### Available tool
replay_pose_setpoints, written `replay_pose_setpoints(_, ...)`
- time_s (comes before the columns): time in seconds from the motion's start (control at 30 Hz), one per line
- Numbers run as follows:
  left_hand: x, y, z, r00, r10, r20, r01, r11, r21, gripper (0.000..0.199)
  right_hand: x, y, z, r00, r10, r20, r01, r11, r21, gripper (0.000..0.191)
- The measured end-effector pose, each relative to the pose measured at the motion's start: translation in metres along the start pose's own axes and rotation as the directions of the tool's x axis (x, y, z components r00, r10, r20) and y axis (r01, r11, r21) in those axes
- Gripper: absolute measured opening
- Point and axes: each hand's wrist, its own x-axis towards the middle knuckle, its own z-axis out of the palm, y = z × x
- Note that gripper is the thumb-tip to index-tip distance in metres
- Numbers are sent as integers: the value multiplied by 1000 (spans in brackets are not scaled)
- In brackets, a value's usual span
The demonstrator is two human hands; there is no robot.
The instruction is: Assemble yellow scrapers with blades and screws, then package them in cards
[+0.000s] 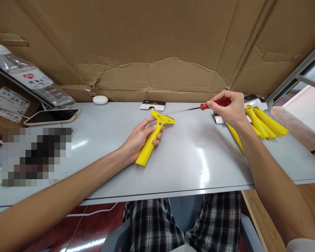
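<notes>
My left hand (139,139) is closed round the handle of a yellow scraper (150,144), whose wide T-shaped head points away from me over the table. Small screws or holes show on that head. In my right hand (231,106) is a screwdriver (204,106) with a red handle, gripped between the fingers and held nearly level. Its long metal shaft reaches left, and the tip meets the left part of the scraper's head. Whether the tip sits in a screw is too small to tell. Several more yellow scrapers (271,122) lie beyond my right wrist.
A black and white card (152,105) lies at the back of the grey table (178,168), against a cardboard wall (157,45). A white oval object (100,100), a phone (52,117) and a plastic bottle (39,82) are at the left. A blurred patch (38,156) covers something nearer me.
</notes>
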Motion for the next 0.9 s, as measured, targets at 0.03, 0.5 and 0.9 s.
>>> replay_pose_setpoints(0.03, 0, 0, 0, 1000, 2, 0, -2, 1000, 4, 43, 0, 0, 0, 1000, -1, 3, 1, 1000, 4, 29)
replay_pose_setpoints(0.5, -3, -3, 0, 1000, 26, 1, -26, 998, 54, 37, -4, -23, -4, 996, -67, 54, 68, 997, -25, 26)
replay_pose_setpoints(0.9, 3, -3, 0, 1000, -1, 20, 2, 999, -47, 37, 37, -139, 0, 882, -239, 406, 395, 846, -359, 24)
